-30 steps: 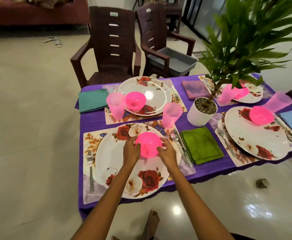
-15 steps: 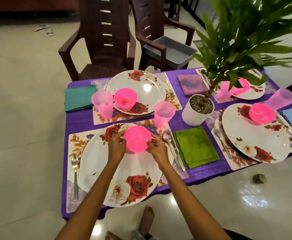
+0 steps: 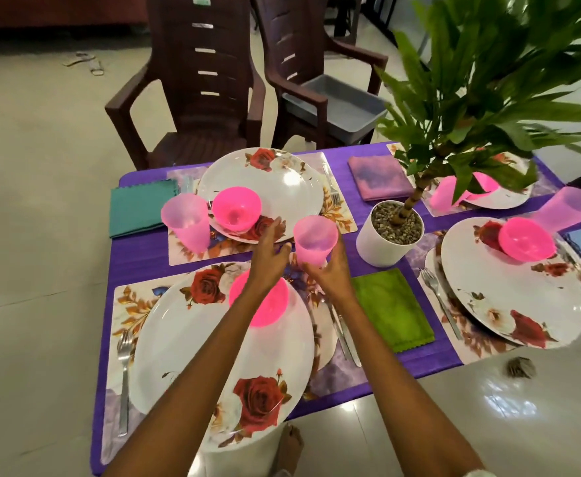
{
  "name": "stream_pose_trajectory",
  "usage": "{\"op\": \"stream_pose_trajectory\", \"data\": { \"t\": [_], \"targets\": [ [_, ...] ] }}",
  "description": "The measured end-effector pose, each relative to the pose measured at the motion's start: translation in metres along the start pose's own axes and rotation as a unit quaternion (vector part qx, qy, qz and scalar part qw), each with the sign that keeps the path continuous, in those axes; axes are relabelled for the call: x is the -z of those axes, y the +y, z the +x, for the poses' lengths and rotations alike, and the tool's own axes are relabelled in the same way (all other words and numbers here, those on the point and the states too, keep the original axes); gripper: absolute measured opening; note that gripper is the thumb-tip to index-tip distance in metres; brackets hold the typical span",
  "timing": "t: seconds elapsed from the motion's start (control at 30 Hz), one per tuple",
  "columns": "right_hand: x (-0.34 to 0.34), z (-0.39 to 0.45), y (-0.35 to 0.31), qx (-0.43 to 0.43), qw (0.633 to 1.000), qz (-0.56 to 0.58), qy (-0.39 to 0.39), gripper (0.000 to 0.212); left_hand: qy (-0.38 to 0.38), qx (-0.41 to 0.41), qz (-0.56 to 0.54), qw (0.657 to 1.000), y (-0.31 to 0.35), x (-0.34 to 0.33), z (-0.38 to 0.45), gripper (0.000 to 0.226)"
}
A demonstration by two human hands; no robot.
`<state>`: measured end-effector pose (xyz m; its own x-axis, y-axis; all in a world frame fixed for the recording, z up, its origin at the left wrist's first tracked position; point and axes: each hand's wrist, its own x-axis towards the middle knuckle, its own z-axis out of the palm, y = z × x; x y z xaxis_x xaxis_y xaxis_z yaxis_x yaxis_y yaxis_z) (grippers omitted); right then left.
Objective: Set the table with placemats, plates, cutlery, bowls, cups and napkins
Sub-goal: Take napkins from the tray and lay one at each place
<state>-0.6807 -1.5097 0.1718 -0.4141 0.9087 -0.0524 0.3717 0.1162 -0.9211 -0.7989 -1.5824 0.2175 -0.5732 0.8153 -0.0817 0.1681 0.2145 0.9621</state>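
A translucent pink plastic cup (image 3: 315, 239), at twelve o'clock of the near floral plate (image 3: 213, 352), is gripped by the right hand (image 3: 330, 270); the left hand (image 3: 271, 251) hovers open-fingered. Cup placement seems underway; gentle repositioning is probably needed.

My right hand (image 3: 330, 270) gripping the pink cup (image 3: 314, 239), my left hand (image 3: 271, 249) spread beside it, pink bowl (image 3: 265, 309) on the near plate (image 3: 185, 342)

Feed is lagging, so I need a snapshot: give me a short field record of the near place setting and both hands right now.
left hand: open, reaching beside the pink cup, not gripping it
right hand: fingers curled round the base of the pink cup
pink bowl: on the near floral plate, no hand on it
fork: left of the plate, on the placemat
green napkin: right of the setting
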Motion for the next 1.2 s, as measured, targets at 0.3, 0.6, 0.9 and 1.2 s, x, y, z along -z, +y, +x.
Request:
{"op": "stream_pose_trajectory", "data": {
  "t": [0.3, 0.6, 0.9, 1.2],
  "targets": [
    [-0.014, -0.009, 0.006, 0.011, 0.999, 0.025, -0.023, 0.084, 0.025, -0.015, -0.018, 0.999, -0.012, -0.005, -0.015, 0.047],
    [-0.010, -0.017, -0.004, -0.014, 0.994, 0.029, -0.105, 0.102, 0.090, 0.009, 0.001, 0.996, -0.008, -0.009, -0.029, 0.052],
    [0.038, -0.078, 0.018, -0.038, 0.980, -0.195, 0.026, 0.024, 0.138, -0.156, 0.086, 0.974, -0.009, -0.037, -0.097, 0.029],
    [0.024, -0.112, 0.029, -0.044, 0.944, -0.325, -0.036, 0.022, -0.132, -0.143, 0.452, 0.871, -0.045, -0.070, -0.118, 0.049]
  ]
}}
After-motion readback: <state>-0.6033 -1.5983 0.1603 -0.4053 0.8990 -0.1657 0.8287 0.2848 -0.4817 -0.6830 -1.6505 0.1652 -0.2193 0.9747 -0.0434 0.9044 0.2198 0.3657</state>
